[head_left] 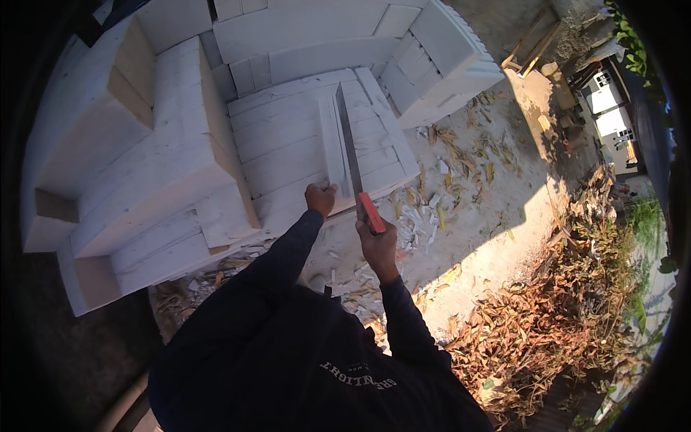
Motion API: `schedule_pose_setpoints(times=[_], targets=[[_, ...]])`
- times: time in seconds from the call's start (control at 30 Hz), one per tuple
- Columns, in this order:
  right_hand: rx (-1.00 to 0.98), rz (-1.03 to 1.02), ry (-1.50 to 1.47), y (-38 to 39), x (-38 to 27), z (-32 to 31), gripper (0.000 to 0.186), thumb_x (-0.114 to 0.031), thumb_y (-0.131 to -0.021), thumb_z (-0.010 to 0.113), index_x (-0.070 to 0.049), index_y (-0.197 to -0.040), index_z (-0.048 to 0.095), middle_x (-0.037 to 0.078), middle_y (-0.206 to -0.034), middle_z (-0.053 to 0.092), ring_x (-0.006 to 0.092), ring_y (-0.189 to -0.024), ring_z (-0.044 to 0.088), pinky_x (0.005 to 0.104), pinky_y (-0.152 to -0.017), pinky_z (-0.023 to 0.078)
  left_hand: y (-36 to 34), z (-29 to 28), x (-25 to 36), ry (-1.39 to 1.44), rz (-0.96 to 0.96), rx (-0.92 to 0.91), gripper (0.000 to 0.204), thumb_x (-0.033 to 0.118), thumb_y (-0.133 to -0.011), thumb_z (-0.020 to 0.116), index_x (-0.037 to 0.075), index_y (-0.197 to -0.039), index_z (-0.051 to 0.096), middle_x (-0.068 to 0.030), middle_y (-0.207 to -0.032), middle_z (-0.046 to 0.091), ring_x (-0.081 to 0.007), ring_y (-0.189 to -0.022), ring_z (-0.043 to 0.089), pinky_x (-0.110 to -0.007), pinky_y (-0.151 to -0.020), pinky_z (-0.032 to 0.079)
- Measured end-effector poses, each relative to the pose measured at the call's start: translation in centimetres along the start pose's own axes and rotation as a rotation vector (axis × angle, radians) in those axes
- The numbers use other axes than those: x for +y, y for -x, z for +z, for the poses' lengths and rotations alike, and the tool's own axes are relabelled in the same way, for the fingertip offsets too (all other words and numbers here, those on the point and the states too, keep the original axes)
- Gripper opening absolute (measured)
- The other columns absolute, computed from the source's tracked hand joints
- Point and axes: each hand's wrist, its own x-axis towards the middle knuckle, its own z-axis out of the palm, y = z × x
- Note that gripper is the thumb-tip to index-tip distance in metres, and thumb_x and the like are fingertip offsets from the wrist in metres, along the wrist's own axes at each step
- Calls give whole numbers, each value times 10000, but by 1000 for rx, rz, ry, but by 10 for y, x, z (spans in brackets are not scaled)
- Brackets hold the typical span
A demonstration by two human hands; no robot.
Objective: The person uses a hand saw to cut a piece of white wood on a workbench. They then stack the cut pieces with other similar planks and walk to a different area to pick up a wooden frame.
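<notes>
A handsaw with a red-orange handle [371,212] is in my right hand [378,248], its fingers wrapped round the grip. The long grey saw blade [348,137] points away from me, along the right side of a narrow white block [329,140]. My left hand [320,199] is closed at the near end of that block, with thumb and fingertips against it. Beneath lies a low platform of white blocks [281,140] with seams between them. Whether the blade's teeth touch the block cannot be made out.
Stacked white blocks rise like steps on the left [155,155], with a block wall [302,32] behind and another stack [439,61] at the far right. White offcuts [417,227] and leaves litter the ground. A large pile of dry leaves [533,309] lies at right.
</notes>
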Motion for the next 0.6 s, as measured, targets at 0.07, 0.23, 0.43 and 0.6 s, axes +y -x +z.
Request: schedule_pose_setpoints(times=[0.07, 0.23, 0.43, 0.6], targets=[[56, -46, -18, 3, 5, 1, 161, -96, -895, 729, 8, -832, 624, -40, -630, 496, 54, -611, 426, 287, -554, 370, 2, 2, 1, -12, 17, -11, 421, 124, -855, 810, -130, -1172, 699, -278, -1112, 740, -274, -1018, 735, -332, -905, 546], [15, 38, -77, 3, 1, 0, 133, -85, -907, 722, -5, -854, 630, -46, -643, 511, 51, -607, 437, 273, -552, 372, -3, 2, -11, -66, 121, 24, 420, 157, -920, 766, -82, -1256, 684, -38, -769, 662, -109, -639, 618, -302, -506, 521], [-15, 75, -40, 0, 4, -2, 172, -86, -886, 721, 58, -871, 628, 101, -681, 595, 157, -641, 534, 342, -639, 460, 0, 2, -10, -113, 125, 19, 335, 149, -907, 784, -98, -1127, 727, -48, -767, 677, -115, -631, 623, -298, -521, 538], [-7, 32, -29, -4, 10, 3, 153, -79, -883, 720, 39, -860, 626, 79, -672, 579, 139, -630, 522, 325, -620, 443, 4, -1, 1, -55, 2, 8, 400, 145, -861, 808, -119, -1145, 710, -191, -976, 734, -214, -865, 704, -317, -759, 547]])
